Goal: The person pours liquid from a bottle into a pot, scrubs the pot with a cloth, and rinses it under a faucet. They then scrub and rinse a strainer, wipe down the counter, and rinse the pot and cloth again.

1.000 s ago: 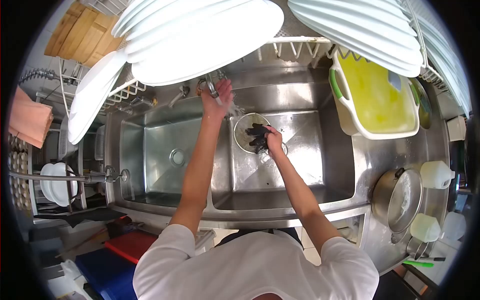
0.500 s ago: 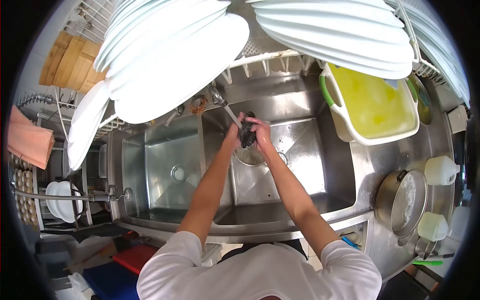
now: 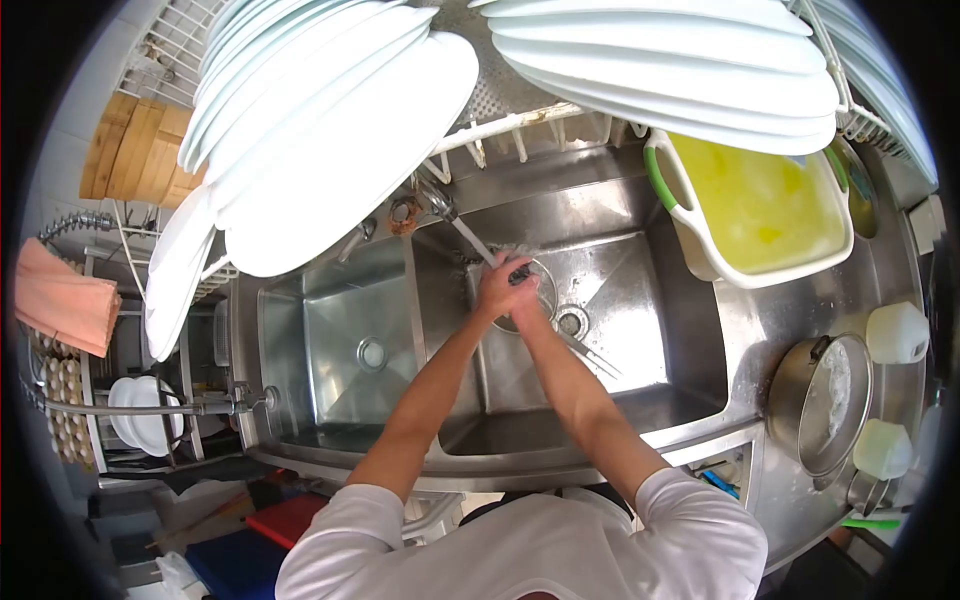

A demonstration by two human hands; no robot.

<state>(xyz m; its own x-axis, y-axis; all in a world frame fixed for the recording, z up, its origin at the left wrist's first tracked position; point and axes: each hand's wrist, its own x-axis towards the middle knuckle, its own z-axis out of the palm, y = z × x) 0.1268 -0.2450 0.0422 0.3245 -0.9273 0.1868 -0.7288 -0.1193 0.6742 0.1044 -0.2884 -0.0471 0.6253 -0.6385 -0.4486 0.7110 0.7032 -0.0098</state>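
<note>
Under the running tap [image 3: 437, 200], my left hand [image 3: 498, 288] and my right hand [image 3: 527, 303] are pressed together around a dark, wet item [image 3: 519, 274]. Only a small part of it shows between the fingers, and its kind is unclear. Water falls onto the hands. Beneath them, in the right basin [image 3: 620, 330], lies a round metal pan or strainer [image 3: 548, 290] with a long handle, close to the drain [image 3: 572, 321].
White plates [image 3: 340, 130] fill the rack above the sink. A white tub [image 3: 745, 278] of yellow soapy liquid stands at the right, with a metal pot [image 3: 800, 410] and plastic jugs [image 3: 898, 333] nearer. The left basin [image 3: 345, 300] adjoins.
My hands have come closer together and slightly lower, covering more of the dark item. The pan's handle and the drain now show. The whole view has shifted slightly.
</note>
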